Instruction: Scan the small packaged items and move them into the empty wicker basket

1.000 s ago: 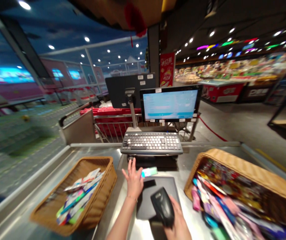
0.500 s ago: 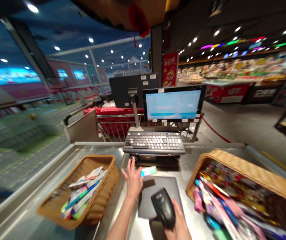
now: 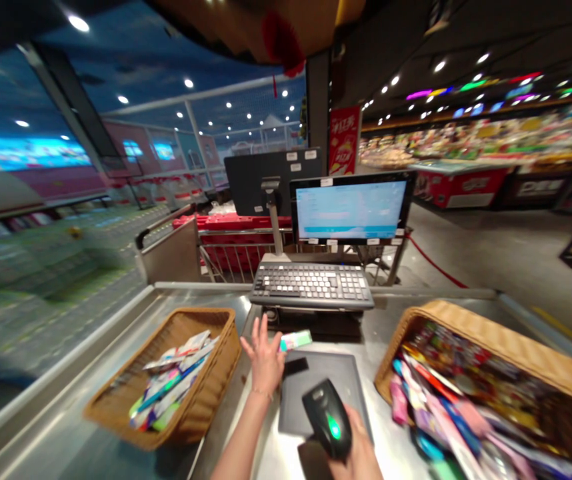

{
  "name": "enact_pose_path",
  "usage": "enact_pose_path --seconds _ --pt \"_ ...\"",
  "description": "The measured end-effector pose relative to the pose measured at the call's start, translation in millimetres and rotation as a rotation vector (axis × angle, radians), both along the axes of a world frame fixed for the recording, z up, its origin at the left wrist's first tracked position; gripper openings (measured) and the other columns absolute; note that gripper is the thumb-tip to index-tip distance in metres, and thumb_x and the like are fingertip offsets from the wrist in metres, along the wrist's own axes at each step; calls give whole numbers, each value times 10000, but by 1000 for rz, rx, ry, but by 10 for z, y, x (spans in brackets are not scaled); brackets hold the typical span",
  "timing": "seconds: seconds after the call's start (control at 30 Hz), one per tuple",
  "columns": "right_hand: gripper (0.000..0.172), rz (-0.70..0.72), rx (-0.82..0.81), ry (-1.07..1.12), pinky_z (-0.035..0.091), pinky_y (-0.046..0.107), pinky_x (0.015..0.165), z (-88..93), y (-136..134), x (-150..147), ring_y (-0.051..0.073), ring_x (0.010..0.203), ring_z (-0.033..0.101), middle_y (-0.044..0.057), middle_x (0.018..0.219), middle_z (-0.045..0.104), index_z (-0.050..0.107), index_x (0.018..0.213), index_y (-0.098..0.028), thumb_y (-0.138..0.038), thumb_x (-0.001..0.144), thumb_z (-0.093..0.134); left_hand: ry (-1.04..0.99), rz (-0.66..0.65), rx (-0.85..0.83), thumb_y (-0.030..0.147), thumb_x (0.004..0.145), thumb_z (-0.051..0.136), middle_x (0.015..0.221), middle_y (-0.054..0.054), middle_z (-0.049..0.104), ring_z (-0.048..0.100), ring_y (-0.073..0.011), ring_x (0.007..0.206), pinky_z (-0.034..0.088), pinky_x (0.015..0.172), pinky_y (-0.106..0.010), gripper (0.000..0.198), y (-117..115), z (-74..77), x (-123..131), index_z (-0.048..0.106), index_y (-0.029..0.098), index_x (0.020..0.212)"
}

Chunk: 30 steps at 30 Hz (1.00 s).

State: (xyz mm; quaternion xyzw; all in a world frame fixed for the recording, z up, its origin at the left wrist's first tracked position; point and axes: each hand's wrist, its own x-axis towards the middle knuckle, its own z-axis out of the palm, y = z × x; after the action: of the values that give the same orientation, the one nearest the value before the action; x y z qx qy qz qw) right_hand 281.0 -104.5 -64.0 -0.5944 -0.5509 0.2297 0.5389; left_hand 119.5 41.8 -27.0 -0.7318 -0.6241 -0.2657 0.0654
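Note:
My right hand (image 3: 359, 443) is wrapped around a black handheld barcode scanner (image 3: 327, 415), whose green light glows on top. It is above the dark grey pad (image 3: 339, 373) on the metal counter. To the left, my left hand (image 3: 266, 360) pinches one end of a small white, green and teal packet (image 3: 296, 341) at the thumb, the other fingers spread apart. A shadow under the packet falls on the pad, so it appears raised. The packet's exact kind cannot be made out.
A keyboard (image 3: 313, 283) and a lit monitor (image 3: 350, 208) stand ahead. A wicker basket (image 3: 216, 363) with several long packs is at left. Another wicker basket (image 3: 466, 323), full of colourful packs, is at right. A shopping cart (image 3: 231, 260) stands beyond the counter.
The scanner's green light has come on. The packet has tilted slightly, its right end higher. Both hands stay nearly in place, and the whole view has shifted slightly.

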Motion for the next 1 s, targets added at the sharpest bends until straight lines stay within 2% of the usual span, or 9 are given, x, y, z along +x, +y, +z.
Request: enact_pose_path --seconds 0.4,0.63,0.83,1.0 --pt "439 53 -43 -82 521 372 955 114 -27 -42 291 1125 641 152 1167 654 675 1090 -154 -141 654 630 -3 31 13 175 737 678 1543 -153 313 208 -384 1440 123 1052 -756 321 -27 10 -129 703 264 1044" --pt "480 78 -23 -125 505 383 986 113 -16 -74 300 1183 608 156 1224 649 676 1109 -158 -103 633 683 -19 67 20 183 747 673 1540 -161 315 197 -386 1442 118 1045 -763 292 -43 84 -227 703 250 1030" --pt "415 146 -29 -198 485 444 1017 195 2 -133 352 1271 528 132 1163 697 706 1079 -176 -125 668 677 -10 118 30 194 753 671 1541 -142 318 197 -381 1441 92 1071 -740 310 -55 133 -326 700 259 1055" --pt "390 167 19 -187 494 415 1016 227 11 -165 325 1283 523 105 1174 697 704 1073 -201 -108 700 640 5 156 32 203 747 678 1539 -129 326 221 -379 1432 115 1071 -735 312 -50 167 -413 705 270 1051"
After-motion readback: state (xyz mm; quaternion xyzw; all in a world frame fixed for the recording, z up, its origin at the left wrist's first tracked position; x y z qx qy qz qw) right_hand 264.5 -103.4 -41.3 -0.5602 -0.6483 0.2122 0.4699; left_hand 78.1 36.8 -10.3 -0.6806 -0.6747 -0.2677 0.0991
